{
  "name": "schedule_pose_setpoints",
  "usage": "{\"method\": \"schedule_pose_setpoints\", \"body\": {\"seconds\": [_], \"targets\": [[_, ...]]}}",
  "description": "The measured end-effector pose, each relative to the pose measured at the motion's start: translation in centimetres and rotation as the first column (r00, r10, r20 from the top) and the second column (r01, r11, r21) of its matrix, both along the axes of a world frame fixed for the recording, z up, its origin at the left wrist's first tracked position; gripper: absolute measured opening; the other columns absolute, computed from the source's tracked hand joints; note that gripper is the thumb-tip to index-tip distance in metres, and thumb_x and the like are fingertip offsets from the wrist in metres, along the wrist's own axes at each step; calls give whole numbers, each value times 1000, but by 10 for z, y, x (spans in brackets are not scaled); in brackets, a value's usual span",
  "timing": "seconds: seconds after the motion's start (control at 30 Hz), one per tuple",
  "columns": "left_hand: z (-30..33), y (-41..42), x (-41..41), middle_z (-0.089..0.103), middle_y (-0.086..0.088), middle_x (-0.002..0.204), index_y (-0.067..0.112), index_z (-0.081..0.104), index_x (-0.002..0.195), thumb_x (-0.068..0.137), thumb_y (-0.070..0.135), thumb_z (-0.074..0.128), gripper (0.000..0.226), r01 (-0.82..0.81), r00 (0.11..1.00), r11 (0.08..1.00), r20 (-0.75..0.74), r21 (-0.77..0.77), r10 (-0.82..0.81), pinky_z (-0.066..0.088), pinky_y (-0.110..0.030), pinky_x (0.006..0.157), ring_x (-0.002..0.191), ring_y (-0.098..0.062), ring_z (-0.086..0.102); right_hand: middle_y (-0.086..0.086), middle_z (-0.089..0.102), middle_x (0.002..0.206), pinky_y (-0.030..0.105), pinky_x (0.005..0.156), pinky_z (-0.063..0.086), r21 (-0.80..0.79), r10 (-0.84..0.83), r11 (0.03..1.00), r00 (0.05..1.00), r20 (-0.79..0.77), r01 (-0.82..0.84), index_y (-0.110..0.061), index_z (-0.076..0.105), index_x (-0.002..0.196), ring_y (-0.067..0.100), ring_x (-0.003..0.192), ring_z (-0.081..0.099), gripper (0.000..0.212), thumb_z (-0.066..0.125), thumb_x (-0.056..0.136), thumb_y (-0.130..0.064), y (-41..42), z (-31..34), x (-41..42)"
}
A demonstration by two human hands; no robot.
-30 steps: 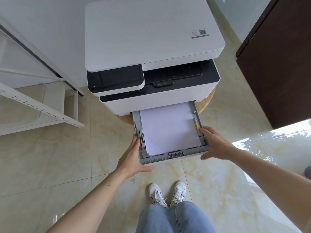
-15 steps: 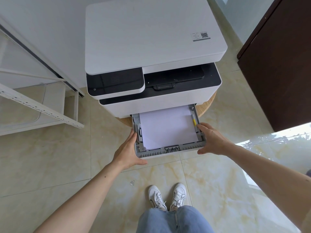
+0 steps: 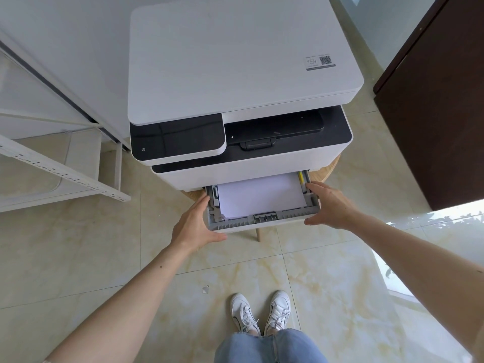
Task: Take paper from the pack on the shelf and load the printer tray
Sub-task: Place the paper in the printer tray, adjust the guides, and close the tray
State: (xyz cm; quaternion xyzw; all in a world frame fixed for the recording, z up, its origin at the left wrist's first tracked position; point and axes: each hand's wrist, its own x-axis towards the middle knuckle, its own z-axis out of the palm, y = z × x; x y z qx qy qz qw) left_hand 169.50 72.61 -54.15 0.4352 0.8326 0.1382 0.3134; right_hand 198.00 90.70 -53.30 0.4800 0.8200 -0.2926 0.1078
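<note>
A white printer (image 3: 235, 74) with a black control panel stands on a round wooden stool. Its grey paper tray (image 3: 262, 222) sticks out partway from the bottom front, with a stack of white paper (image 3: 259, 197) lying flat inside. My left hand (image 3: 195, 226) grips the tray's left front corner, thumb under the front edge. My right hand (image 3: 330, 205) holds the tray's right front corner, fingers along the side wall. The pack on the shelf is out of view.
A white metal shelf frame (image 3: 60, 171) stands at the left. A dark brown cabinet (image 3: 440, 113) is at the right. Below me are glossy beige floor tiles, my white shoes (image 3: 262, 313) and a small scrap (image 3: 205, 289).
The tray with the paper has slid farther into the printer, and both hands have moved forward with it.
</note>
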Motion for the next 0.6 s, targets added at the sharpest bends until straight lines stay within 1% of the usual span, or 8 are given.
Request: {"method": "schedule_pose_setpoints", "body": {"seconds": [0.13, 0.2, 0.27, 0.33, 0.4, 0.47, 0.53, 0.6], "targets": [[1, 6, -3, 43, 9, 151, 26, 37, 147, 53, 47, 90, 111, -73, 996, 997, -43, 11, 74, 44, -35, 103, 136, -17, 44, -3, 45, 145, 42, 84, 52, 55, 3, 998, 1000, 0, -3, -16, 44, 139, 27, 118, 53, 85, 83, 67, -35, 6, 6, -9], [3, 9, -3, 55, 8, 141, 27, 43, 142, 53, 47, 89, 103, -99, 993, 994, -67, 40, 101, 48, -34, 95, 128, -19, 52, -4, 49, 141, 41, 80, 53, 80, -6, 997, 1000, 3, 6, -18, 47, 136, 25, 115, 55, 81, 83, 66, -37, 9, 6, -11], [3, 11, -3, 61, 10, 133, 27, 49, 138, 53, 47, 89, 96, -130, 985, 990, -103, 62, 136, 49, -33, 91, 121, -19, 58, -6, 53, 137, 38, 77, 52, 100, -28, 995, 1000, -8, 28, -21, 48, 133, 24, 112, 57, 79, 83, 64, -40, 12, 4, -12], [2, 13, -3, 64, 12, 127, 26, 53, 135, 52, 50, 88, 93, -159, 976, 983, -136, 86, 170, 51, -32, 89, 116, -18, 61, -4, 58, 130, 36, 75, 50, 115, -67, 991, 998, -15, 68, -23, 48, 131, 25, 110, 58, 79, 84, 63, -43, 15, 3, -13], [0, 15, -4, 68, 10, 119, 22, 58, 127, 49, 52, 88, 89, -188, 962, 972, -174, 140, 211, 51, -34, 89, 110, -19, 63, -1, 62, 125, 37, 75, 50, 156, -105, 982, 994, -26, 107, -23, 48, 129, 27, 106, 59, 80, 84, 61, -47, 16, 2, -14], [-3, 17, -6, 69, 6, 109, 17, 61, 115, 45, 55, 88, 84, -196, 945, 959, -224, 204, 240, 46, -37, 95, 102, -21, 64, -1, 64, 119, 37, 77, 50, 234, -142, 959, 986, -87, 159, -22, 50, 119, 26, 100, 60, 77, 85, 57, -51, 16, 1, -15], [-7, 19, -8, 65, 3, 104, 15, 56, 106, 43, 59, 87, 82, -202, 926, 953, -274, 225, 261, 39, -38, 97, 95, -21, 63, -1, 62, 114, 38, 82, 48, 288, -194, 929, 968, -158, 233, -19, 49, 110, 24, 98, 57, 76, 87, 54, -53, 15, -1, -13], [-9, 18, -9, 60, -1, 99, 10, 52, 101, 40, 61, 87, 86, -228, 906, 945, -304, 234, 294, 38, -39, 93, 91, -25, 61, 1, 54, 105, 38, 83, 45, 334, -228, 900, 956, -185, 280, -14, 45, 107, 24, 94, 53, 83, 88, 49, -55, 13, -3, -10]]}}
